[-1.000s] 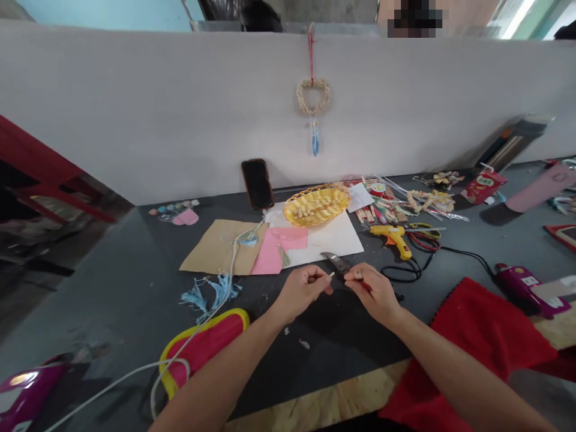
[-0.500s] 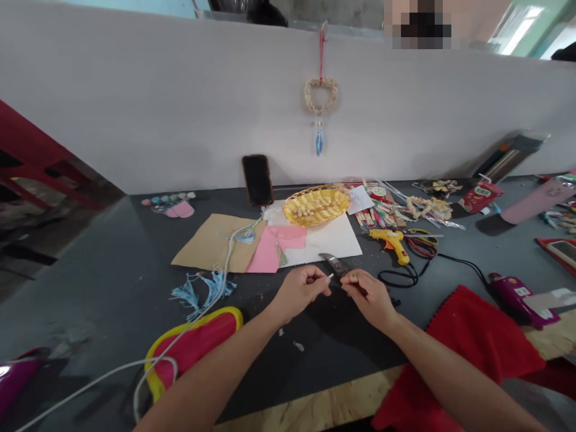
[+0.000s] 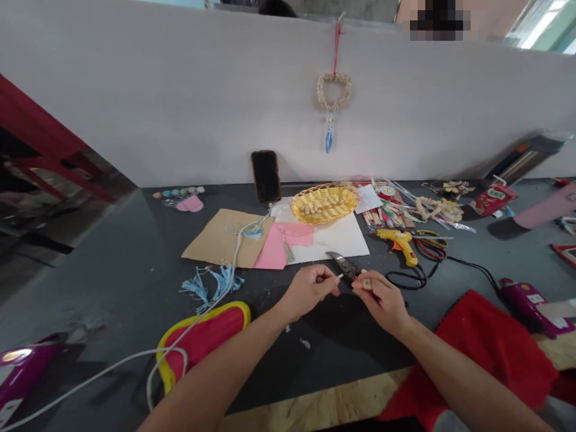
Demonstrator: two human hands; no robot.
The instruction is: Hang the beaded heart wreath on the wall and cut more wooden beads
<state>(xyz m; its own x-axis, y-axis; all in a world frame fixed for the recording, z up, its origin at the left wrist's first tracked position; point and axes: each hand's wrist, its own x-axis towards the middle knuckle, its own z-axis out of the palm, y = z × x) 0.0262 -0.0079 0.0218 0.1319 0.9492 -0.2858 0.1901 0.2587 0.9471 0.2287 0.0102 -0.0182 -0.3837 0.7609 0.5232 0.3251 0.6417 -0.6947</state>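
My left hand (image 3: 312,291) pinches a small whitish piece (image 3: 339,276) whose tip sticks out past the fingertips; its kind is too small to tell. Just to the right, my right hand (image 3: 380,300) has its fingers closed together, and what they hold, if anything, I cannot make out. Both hands are above the dark table, a short gap apart. A pair of pruning shears (image 3: 342,264) lies behind them, its curved blade pointing left and its handles partly hidden by my right hand. Beyond sits a yellow woven basket (image 3: 333,201) with small pale pieces in it.
Right of the basket are a yellow glue gun (image 3: 400,243) with a black cord and a pile of sticks (image 3: 387,210). Blue tassels (image 3: 211,285), a white cable (image 3: 225,288) and brown paper (image 3: 220,243) lie left. A phone (image 3: 266,176) leans on the partition. Red cloth (image 3: 477,354) covers the near right.
The whole view has shifted, so things appear farther right. My hands keep nearly the same pose, with the small whitish piece still in the left fingers.
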